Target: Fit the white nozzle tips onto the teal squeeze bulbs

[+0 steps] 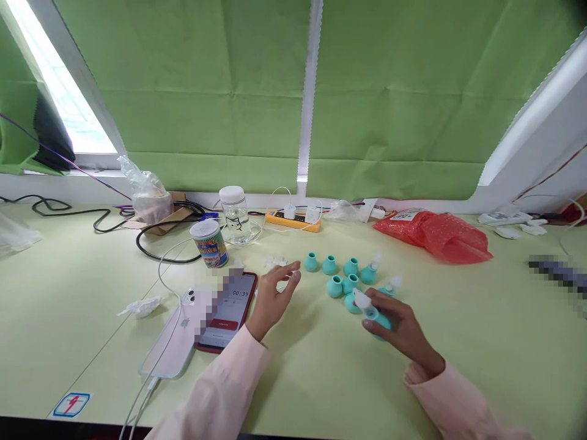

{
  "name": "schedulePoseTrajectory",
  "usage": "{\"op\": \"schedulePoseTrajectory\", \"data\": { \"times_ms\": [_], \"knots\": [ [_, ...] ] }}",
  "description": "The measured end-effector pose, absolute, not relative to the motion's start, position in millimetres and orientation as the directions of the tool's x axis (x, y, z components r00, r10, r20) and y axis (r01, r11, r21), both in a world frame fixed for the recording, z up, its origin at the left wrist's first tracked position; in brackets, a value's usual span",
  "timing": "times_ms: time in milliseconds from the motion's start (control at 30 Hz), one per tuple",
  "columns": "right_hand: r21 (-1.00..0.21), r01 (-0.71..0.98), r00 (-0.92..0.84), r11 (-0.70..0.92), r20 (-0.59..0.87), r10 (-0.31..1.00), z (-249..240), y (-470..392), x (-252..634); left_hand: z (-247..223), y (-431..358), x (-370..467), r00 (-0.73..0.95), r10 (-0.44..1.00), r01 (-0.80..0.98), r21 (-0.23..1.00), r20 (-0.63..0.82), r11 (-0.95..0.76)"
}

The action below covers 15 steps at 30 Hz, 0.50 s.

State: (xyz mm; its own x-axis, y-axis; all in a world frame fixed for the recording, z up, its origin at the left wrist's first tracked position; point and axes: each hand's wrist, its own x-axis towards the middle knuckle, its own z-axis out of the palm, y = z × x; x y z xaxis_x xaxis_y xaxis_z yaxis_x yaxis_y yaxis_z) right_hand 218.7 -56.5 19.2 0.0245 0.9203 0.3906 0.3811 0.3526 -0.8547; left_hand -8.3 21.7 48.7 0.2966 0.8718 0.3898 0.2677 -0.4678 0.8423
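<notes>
Evidently the bulb in the right hand is light and soft, probably thin rubber that gives under a squeeze. It is held above the table, near its front row of fellows, gripped between thumb and fingers, its mouth turned toward the left hand. A clear tip sits at that mouth; whether it is fully seated cannot be told. The round belly looks the best place to hold, lightly, since hard pressure would likely dent it and cock the neck. The tip seems stiffer, small and perhaps slippery.

The left hand hovers with thumb and fingers parted, next to small white pieces; nothing can be made out between its fingertips.

Other bulbs stand close together just beyond the right hand, and could be knocked by a careless knuckle. A red-cased phone lies beside the left wrist, with a pale phone and its cable farther left. Behind stand a cup and a jar; a red bag lies well apart, back right.
</notes>
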Motion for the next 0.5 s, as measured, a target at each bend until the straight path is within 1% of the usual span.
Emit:
{"op": "schedulePoseTrajectory", "data": {
  "times_ms": [33,100,167,233,300,333,400,500],
  "knots": [
    [-0.854,0.381,0.064,0.354,0.406,0.912,19.8,-58.3,227.0,47.2,26.5,-10.9,0.296,0.852,0.436,0.733,0.431,-0.522],
    [-0.85,0.408,0.123,0.334,0.413,0.902,23.7,-62.6,242.3,41.1,32.9,-12.6,0.337,0.823,0.699,0.464,0.458,-0.545],
    [-0.851,0.445,0.215,0.278,0.403,0.89,31.4,-66.9,255.2,32.5,34.4,-10.4,0.385,0.821,0.832,0.226,0.421,-0.506],
    [-0.863,0.447,0.323,0.234,0.4,0.858,41.3,-69.8,266.4,24.5,32.7,-6.6,0.43,0.827,0.876,0.055,0.362,-0.48],
    [-0.87,0.453,0.43,0.196,0.406,0.806,49.7,-69.1,277.9,19.3,30.6,-3.7,0.477,0.829,0.874,-0.056,0.292,-0.483],
    [-0.865,0.472,0.478,0.169,0.413,0.775,51.9,-66.7,284.6,17.9,30.1,-3.1,0.497,0.83,0.866,-0.09,0.252,-0.491],
    [-0.849,0.518,0.545,0.104,0.422,0.724,50.7,-57.0,299.8,16.9,30.4,-3.4,0.527,0.831,0.85,-0.124,0.178,-0.513],
    [-0.864,0.498,0.562,0.075,0.387,0.731,35.2,-33.7,324.0,16.9,32.8,-5.3,0.554,0.821,0.832,-0.126,0.138,-0.54]
  ]
}}
